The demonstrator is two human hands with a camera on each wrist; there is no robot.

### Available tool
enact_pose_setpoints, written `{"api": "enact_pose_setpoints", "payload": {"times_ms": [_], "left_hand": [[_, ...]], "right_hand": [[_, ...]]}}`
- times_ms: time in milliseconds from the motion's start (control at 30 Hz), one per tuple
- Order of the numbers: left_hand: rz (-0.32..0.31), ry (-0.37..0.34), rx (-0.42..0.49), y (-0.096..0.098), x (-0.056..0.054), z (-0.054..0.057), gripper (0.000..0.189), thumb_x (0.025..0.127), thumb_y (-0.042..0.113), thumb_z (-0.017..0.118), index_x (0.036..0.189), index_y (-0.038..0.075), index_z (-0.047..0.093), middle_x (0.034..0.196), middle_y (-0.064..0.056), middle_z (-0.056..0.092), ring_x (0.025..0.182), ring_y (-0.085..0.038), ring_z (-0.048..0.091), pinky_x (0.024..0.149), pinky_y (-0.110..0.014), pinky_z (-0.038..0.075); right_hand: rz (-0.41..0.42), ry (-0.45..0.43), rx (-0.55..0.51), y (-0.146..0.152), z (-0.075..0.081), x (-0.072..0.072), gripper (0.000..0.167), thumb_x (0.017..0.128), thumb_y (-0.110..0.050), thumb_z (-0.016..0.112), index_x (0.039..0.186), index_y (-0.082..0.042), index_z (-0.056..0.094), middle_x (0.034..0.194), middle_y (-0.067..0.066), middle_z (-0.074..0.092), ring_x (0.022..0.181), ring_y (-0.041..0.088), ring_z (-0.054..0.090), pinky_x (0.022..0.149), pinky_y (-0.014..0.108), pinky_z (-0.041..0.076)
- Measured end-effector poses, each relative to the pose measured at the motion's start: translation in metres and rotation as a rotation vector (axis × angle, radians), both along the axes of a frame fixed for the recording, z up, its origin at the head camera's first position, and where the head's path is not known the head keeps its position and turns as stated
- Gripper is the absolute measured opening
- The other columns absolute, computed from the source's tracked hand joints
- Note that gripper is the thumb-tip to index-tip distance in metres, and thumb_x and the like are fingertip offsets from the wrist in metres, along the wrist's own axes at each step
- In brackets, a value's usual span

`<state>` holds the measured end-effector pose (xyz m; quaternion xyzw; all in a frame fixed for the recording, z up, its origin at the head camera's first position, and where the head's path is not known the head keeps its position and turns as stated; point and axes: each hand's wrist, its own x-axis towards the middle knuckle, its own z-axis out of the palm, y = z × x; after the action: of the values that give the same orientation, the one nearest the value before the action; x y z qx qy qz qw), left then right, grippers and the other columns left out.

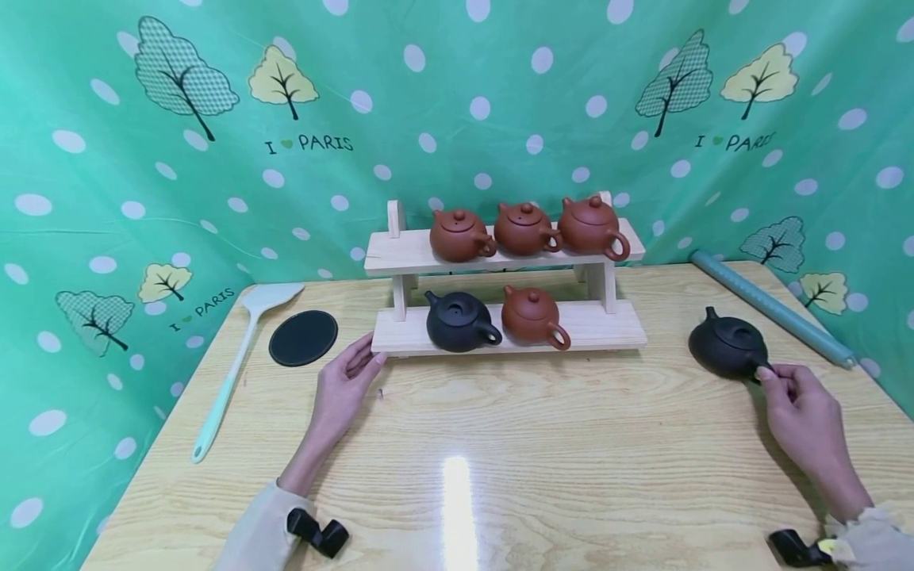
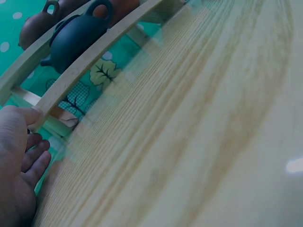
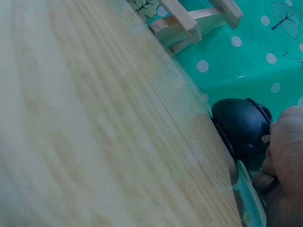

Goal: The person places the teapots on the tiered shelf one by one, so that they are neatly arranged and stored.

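Note:
My right hand [image 1: 807, 412] pinches the handle of a black teapot [image 1: 727, 347] at the right side of the table; its spout points away from me. In the right wrist view the teapot [image 3: 241, 127] is partly covered by the fingers. My left hand [image 1: 346, 388] holds the left end of a two-tier wooden shelf [image 1: 600, 327], thumb on the lower board's front corner. On that board stand a second black teapot [image 1: 457, 321] and a reddish-brown teapot [image 1: 530, 316]. Three more brown teapots [image 1: 524, 230] line the upper board.
Left of the shelf lie a round black coaster [image 1: 303, 338] and a pale turquoise spatula [image 1: 239, 365]. A teal rolled tube [image 1: 774, 308] lies along the table's right edge, behind the held teapot. A green polka-dot cloth [image 1: 457, 103] hangs behind and at both sides of the wooden table [image 1: 557, 460].

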<state>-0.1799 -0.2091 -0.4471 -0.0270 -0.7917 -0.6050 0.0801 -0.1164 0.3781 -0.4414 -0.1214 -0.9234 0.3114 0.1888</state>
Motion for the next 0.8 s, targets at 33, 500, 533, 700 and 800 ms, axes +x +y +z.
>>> {"api": "enact_pose_setpoints", "payload": {"times_ms": [33,500,533,700,800], "left_hand": [[0.000,-0.001,0.001,0.000,0.000,0.000,0.052,0.101,0.024,0.072,0.146,0.002,0.057,0.139,-0.019,0.063,0.127,-0.027,0.061,0.097,-0.015,0.051],[0.000,0.004,-0.009,0.000,0.000,0.000,0.053,0.101,0.025,0.072,0.146,0.001,0.057,0.139,-0.019,0.063,0.127,-0.027,0.061,0.097,-0.015,0.051],[0.001,0.007,-0.014,0.000,0.000,0.000,0.053,0.101,0.025,0.072,0.146,0.001,0.057,0.139,-0.020,0.063,0.127,-0.028,0.061,0.097,-0.015,0.051],[0.006,0.014,-0.027,0.000,0.000,0.000,0.052,0.102,0.024,0.071,0.145,0.000,0.057,0.138,-0.020,0.063,0.127,-0.029,0.061,0.097,-0.014,0.050],[0.007,0.014,-0.024,-0.001,-0.001,-0.001,0.052,0.102,0.023,0.071,0.145,-0.001,0.057,0.138,-0.021,0.063,0.127,-0.029,0.061,0.097,-0.014,0.051]], "right_hand": [[-0.002,0.004,0.001,-0.001,0.000,0.000,0.040,0.111,-0.024,0.047,0.122,0.014,0.055,0.084,0.014,0.052,0.064,0.013,0.040,0.051,0.024,0.032],[-0.035,0.037,-0.006,-0.010,0.002,0.002,0.040,0.111,-0.024,0.048,0.124,0.013,0.055,0.085,0.014,0.051,0.066,0.012,0.039,0.052,0.023,0.030],[-0.035,0.039,-0.009,-0.011,0.002,0.002,0.040,0.111,-0.024,0.048,0.124,0.013,0.055,0.084,0.013,0.051,0.066,0.011,0.038,0.052,0.023,0.030],[-0.039,0.049,-0.040,-0.016,0.007,0.002,0.039,0.111,-0.026,0.048,0.123,0.010,0.056,0.081,0.008,0.049,0.066,0.011,0.038,0.050,0.023,0.031],[-0.038,0.068,-0.063,-0.019,0.009,0.003,0.037,0.111,-0.025,0.049,0.121,0.009,0.056,0.078,0.004,0.049,0.065,0.010,0.038,0.049,0.023,0.030]]}}
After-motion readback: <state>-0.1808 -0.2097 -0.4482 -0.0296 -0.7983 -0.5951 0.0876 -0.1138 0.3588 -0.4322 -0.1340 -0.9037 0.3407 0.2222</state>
